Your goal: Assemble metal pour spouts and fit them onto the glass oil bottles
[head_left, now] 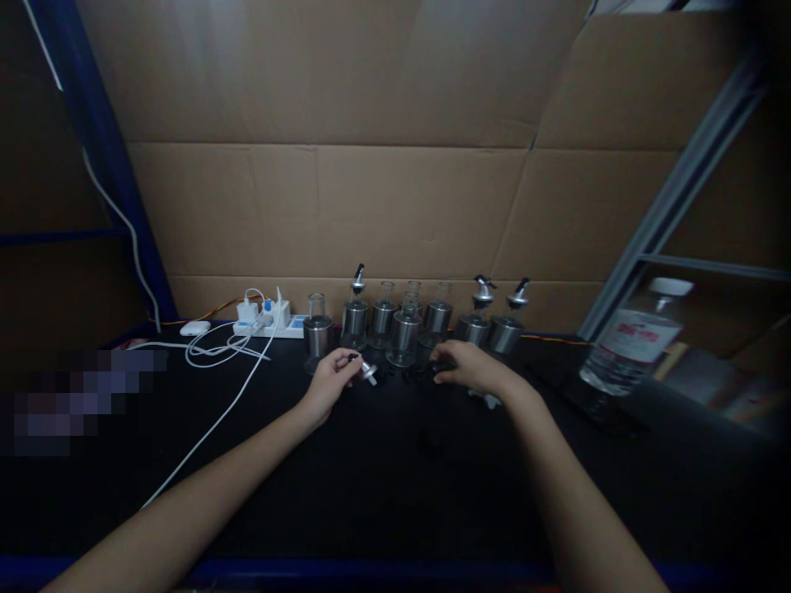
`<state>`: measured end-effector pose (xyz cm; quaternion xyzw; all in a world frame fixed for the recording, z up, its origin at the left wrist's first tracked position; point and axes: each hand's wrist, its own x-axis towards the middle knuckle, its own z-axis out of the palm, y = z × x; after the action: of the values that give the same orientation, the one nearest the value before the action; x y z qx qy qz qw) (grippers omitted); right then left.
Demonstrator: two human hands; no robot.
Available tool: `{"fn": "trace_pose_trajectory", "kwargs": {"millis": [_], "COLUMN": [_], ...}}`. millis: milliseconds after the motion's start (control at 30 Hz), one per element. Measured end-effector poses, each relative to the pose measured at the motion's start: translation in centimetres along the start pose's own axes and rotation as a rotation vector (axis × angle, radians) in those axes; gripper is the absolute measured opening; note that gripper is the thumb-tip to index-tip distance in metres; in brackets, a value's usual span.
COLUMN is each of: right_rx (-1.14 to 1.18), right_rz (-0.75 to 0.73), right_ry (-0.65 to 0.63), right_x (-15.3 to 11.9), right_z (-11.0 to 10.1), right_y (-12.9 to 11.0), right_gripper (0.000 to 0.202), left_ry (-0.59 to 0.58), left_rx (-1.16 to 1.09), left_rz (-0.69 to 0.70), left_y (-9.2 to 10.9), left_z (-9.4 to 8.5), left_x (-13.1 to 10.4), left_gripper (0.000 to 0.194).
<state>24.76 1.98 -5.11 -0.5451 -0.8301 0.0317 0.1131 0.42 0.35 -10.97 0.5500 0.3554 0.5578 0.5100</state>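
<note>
My left hand [334,380] pinches a silver-and-black pour spout [369,372], tilted with its pale end pointing down to the right. To the right, my right hand [458,366] is closed with curled fingers low over the table, above small black pieces [415,375]; what its fingers hold is too dark to make out. Behind both hands stand several glass bottles with steel sleeves, such as the front bottle [404,336] and the leftmost bottle [317,333], both without spouts. Spouts sit on the bottle [354,319] at centre left and two bottles at the right.
The black table [395,494] backs onto a cardboard wall [371,206]. A power strip [297,327] with chargers and loose white cables [235,395] lies at the left. A water bottle [630,342] stands at the right. Small silvery parts [491,401] lie under my right forearm.
</note>
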Motion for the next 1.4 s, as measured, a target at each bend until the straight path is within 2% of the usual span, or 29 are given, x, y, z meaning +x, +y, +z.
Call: {"fn": "trace_pose_trajectory", "kwargs": {"millis": [133,333,467,533,667,967,1167,1400], "right_rx": [0.057,0.248,0.318,0.329,0.342,0.486,0.42,0.417], "right_rz": [-0.075,-0.204,-0.238,-0.223,-0.212,-0.297,-0.396,-0.429], "right_ry": [0.17,0.177,0.19,0.23,0.287,0.28,0.334,0.277], "right_x": [0.0,0.4,0.6,0.7,0.7,0.9,0.6,0.6], "right_z": [-0.4,1.1,2.1,2.1,1.8,2.1,2.3,1.8], "right_y": [-1.3,-5.1,-6.5,-6.7,-6.4,-6.2,-7.2,-7.4], "right_gripper": [0.025,0.025,0.025,0.024,0.024,0.03,0.033,0.029], "left_ry": [0.002,-0.013,-0.034,-0.053,-0.168,-0.279,-0.258,-0.23], "left_rx": [-0.041,-0.109,-0.131,-0.137,-0.105,0.042,0.066,0.094], "left_rz": [0.025,0.037,0.0,-0.005,-0.005,0.035,0.068,0.059], "left_y": [-0.1,0.2,0.5,0.5,0.4,-0.4,-1.0,-1.2], "left_z": [0.0,0.2,0.3,0.3,0.4,0.2,0.3,0.1], "left_x": [0.0,0.0,-0.2,-0.2,-0.3,-0.3,-0.2,0.3], "left_gripper": [0.022,0.022,0.023,0.024,0.026,0.026,0.03,0.028]}}
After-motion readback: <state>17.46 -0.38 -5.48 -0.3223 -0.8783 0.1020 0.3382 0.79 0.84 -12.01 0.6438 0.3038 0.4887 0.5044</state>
